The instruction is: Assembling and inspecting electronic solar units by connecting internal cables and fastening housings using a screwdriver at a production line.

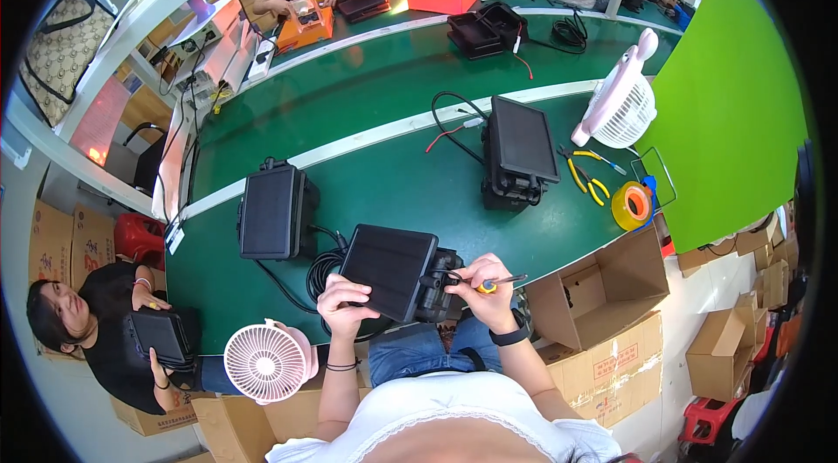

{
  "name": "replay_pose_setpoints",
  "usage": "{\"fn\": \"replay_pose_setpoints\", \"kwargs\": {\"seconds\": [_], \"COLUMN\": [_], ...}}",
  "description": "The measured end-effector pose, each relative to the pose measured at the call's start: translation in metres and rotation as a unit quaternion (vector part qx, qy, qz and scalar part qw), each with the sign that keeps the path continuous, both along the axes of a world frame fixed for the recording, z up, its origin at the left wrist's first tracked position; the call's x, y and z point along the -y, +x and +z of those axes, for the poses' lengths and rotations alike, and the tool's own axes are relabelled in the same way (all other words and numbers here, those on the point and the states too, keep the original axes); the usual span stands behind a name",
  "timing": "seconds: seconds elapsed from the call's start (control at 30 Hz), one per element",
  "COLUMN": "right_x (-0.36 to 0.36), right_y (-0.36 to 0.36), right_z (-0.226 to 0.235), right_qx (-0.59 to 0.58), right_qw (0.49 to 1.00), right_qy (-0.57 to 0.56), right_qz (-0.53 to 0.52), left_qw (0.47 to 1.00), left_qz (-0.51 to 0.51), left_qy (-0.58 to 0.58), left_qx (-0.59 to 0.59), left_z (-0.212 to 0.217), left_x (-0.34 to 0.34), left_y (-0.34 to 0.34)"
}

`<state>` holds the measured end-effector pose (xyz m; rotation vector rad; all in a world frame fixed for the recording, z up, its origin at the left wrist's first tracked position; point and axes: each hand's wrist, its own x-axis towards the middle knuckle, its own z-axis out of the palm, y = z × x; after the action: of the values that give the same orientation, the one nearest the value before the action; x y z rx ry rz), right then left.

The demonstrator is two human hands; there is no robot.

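A black case with a flat dark panel on its lid [390, 269] is tilted at the table's near edge, in front of my body. My left hand [345, 303] grips its lower left corner, thumb on the panel. At the case's right side, by the latches, my right hand [489, 287] is closed around a screwdriver [502, 283] with a yellow handle, its shaft pointing right. The fingertips of that hand also touch a black part beside the latch; its exact kind is too small to tell. A coiled black cable [323, 280] lies left of the case.
Similar black cases stand on the green table at left [278, 212] and right [521, 149]. Pliers [589, 177], orange tape [631, 205] and a fan [621, 105] sit rightward. Another fan [266, 362] is near my left arm. Co-workers sit at left and across; a carton [602, 288] stands below right.
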<state>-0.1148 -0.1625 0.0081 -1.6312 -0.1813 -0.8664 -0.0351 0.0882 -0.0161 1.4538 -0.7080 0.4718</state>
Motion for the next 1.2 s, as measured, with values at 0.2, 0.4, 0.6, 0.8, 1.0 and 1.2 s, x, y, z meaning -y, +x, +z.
{"fn": "replay_pose_setpoints", "kwargs": {"seconds": [0.2, 0.4, 0.6, 0.8, 1.0, 1.2], "right_x": [-0.007, -0.012, -0.012, -0.013, -0.006, -0.002], "right_y": [-0.001, -0.001, -0.003, -0.003, -0.007, -0.010], "right_z": [-0.005, -0.007, -0.006, 0.009, 0.010, 0.017], "right_qx": [0.006, 0.014, 0.001, -0.070, -0.091, -0.135], "right_qw": [1.000, 0.999, 0.996, 0.988, 0.984, 0.980], "right_qy": [0.000, 0.050, 0.081, 0.137, 0.152, 0.139], "right_qz": [0.004, 0.016, 0.023, 0.011, 0.015, 0.037], "left_qw": [1.000, 1.000, 1.000, 1.000, 1.000, 0.999], "left_qz": [0.002, 0.008, 0.014, 0.017, -0.011, -0.002], "left_qy": [0.002, -0.006, 0.015, 0.013, 0.021, 0.031], "left_qx": [-0.007, -0.003, -0.006, -0.003, -0.010, -0.011], "left_z": [-0.004, -0.003, 0.002, 0.002, 0.008, 0.011], "left_x": [-0.002, 0.002, 0.000, -0.002, 0.001, -0.001], "left_y": [0.003, 0.001, -0.002, -0.001, -0.002, -0.006]}}
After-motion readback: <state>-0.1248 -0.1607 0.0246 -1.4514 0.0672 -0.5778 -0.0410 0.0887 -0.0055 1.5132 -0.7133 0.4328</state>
